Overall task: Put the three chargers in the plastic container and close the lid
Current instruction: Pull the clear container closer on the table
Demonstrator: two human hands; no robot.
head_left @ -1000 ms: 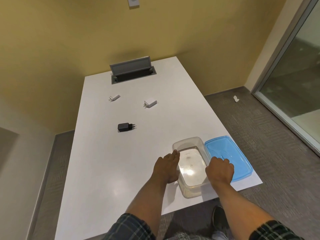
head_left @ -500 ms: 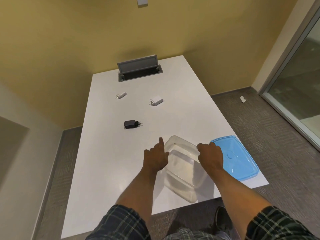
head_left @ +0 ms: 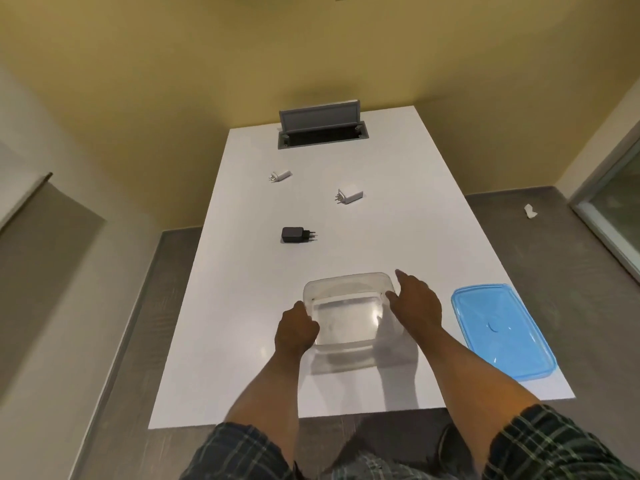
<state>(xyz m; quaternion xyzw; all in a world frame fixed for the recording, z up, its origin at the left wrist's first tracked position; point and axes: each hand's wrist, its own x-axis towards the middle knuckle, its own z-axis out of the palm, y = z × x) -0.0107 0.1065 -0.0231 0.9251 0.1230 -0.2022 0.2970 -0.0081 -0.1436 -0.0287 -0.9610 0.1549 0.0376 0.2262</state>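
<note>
Clear plastic container (head_left: 346, 315) held at the near middle of the white table (head_left: 398, 237), long axis now across the view. Over the last second it has been turned from a lengthwise position and drawn away from the blue lid (head_left: 502, 330), which it formerly touched; the two are now apart, the lid lying flat near the table's right edge. The left hand (head_left: 296, 332) is curled onto the container's left rim in what appears to be a grip, though the fingers are partly hidden by the wall. The right hand (head_left: 415, 303) rests against the right rim, forefinger extended, not closed around anything. The container is empty. The black charger (head_left: 294, 234) lies nearest, beyond the far rim; the larger white charger (head_left: 350, 195) and the smaller white charger (head_left: 281, 175) lie farther off, towards the grey cable hatch (head_left: 320, 128). The repositioning likely readies the container for loading; no charger has yet been placed.
</note>
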